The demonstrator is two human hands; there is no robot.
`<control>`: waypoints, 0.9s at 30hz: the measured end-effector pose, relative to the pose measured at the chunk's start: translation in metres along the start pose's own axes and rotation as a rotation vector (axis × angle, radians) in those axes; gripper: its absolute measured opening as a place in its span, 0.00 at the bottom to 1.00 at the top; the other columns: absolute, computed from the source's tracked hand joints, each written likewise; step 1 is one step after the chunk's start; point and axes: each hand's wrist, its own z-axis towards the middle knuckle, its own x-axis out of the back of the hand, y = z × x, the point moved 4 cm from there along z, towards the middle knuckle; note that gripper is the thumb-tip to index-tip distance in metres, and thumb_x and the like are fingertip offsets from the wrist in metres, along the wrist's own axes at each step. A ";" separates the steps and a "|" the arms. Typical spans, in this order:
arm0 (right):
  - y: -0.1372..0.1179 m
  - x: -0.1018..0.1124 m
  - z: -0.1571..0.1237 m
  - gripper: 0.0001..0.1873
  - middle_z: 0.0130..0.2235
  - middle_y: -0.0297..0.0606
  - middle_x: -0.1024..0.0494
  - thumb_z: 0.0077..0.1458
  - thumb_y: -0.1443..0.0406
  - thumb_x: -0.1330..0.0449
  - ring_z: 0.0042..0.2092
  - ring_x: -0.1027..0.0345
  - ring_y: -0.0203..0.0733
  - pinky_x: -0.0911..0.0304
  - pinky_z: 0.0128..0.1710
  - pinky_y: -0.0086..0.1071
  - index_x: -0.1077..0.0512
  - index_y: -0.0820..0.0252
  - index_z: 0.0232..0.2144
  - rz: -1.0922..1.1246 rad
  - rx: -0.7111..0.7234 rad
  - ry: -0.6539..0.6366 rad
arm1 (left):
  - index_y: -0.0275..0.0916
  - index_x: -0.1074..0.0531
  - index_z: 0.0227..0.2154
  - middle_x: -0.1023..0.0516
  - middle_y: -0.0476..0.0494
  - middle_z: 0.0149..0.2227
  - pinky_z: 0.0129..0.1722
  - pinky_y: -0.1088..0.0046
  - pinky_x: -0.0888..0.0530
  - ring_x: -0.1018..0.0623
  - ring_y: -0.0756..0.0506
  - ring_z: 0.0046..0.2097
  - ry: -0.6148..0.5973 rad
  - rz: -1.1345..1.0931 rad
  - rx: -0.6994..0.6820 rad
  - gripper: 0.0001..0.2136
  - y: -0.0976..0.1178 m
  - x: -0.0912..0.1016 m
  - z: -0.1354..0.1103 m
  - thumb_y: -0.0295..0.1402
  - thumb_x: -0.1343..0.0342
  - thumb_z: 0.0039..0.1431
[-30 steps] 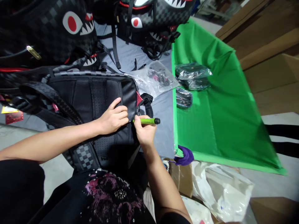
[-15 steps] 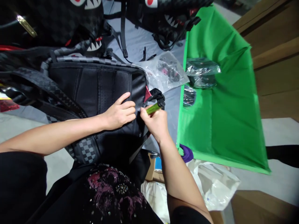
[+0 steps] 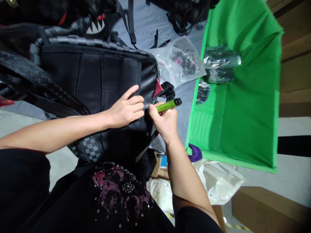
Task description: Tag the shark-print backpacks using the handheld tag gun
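Observation:
A black backpack (image 3: pixel 97 81) lies back-panel up on a grey table, its checkered straps trailing left. My left hand (image 3: pixel 126 108) presses on the panel near its right edge, fingers curled together against the fabric. My right hand (image 3: pixel 164 121) is closed on a green pen-like tool (image 3: pixel 168 104) with a black cap end. The tool's tip meets the backpack's edge right beside my left fingertips. A red triangular patch (image 3: pixel 157 89) and a black strap loop (image 3: pixel 167 90) sit just above the tool.
More black backpacks with shark-mouth prints (image 3: pixel 94 22) crowd the top. A clear plastic bag of parts (image 3: pixel 181 61) lies beside the backpack. A green cloth (image 3: pixel 243 97) on the right holds wrapped dark items (image 3: pixel 218 64). White plastic bags (image 3: pixel 218 184) and a cardboard box (image 3: pixel 267 210) lie below.
The view has shifted, so everything sits higher and further left than a second ago. My right hand re-angled the green tool from level to tilted up-right, its tip staying at the backpack edge.

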 end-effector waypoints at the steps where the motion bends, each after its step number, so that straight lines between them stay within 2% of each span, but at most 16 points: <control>1: 0.000 0.000 0.001 0.16 0.19 0.29 0.35 0.57 0.57 0.42 0.21 0.42 0.33 0.48 0.22 0.29 0.33 0.59 0.21 -0.001 0.004 -0.005 | 0.42 0.28 0.28 0.33 0.52 0.29 0.68 0.55 0.42 0.27 0.49 0.49 -0.009 -0.011 0.006 0.15 0.000 0.000 0.000 0.27 0.58 0.67; 10: -0.005 -0.001 0.012 0.17 0.18 0.27 0.41 0.57 0.60 0.41 0.20 0.47 0.31 0.53 0.20 0.29 0.38 0.57 0.19 -0.051 0.035 -0.116 | 0.42 0.29 0.30 0.33 0.52 0.30 0.66 0.53 0.40 0.27 0.48 0.49 -0.080 -0.112 0.087 0.14 -0.004 -0.004 0.001 0.30 0.59 0.67; 17: -0.002 -0.002 0.014 0.17 0.19 0.27 0.42 0.57 0.61 0.40 0.21 0.49 0.31 0.53 0.21 0.29 0.39 0.57 0.20 -0.051 0.032 -0.127 | 0.42 0.30 0.29 0.33 0.53 0.30 0.66 0.53 0.39 0.26 0.50 0.47 0.008 -0.170 0.073 0.13 -0.005 -0.002 0.001 0.32 0.57 0.67; 22: -0.003 -0.002 0.015 0.17 0.18 0.27 0.43 0.58 0.62 0.40 0.21 0.49 0.31 0.54 0.21 0.29 0.39 0.57 0.20 -0.046 0.014 -0.125 | 0.43 0.29 0.31 0.33 0.53 0.29 0.65 0.53 0.36 0.25 0.49 0.47 0.024 -0.167 0.103 0.12 -0.006 -0.004 0.001 0.35 0.56 0.67; 27: -0.003 0.000 0.014 0.17 0.18 0.26 0.42 0.57 0.62 0.40 0.21 0.49 0.31 0.54 0.21 0.29 0.39 0.57 0.20 -0.070 -0.024 -0.117 | 0.42 0.30 0.31 0.32 0.53 0.29 0.66 0.53 0.39 0.25 0.49 0.47 0.044 -0.128 0.053 0.13 -0.006 -0.005 0.001 0.33 0.57 0.67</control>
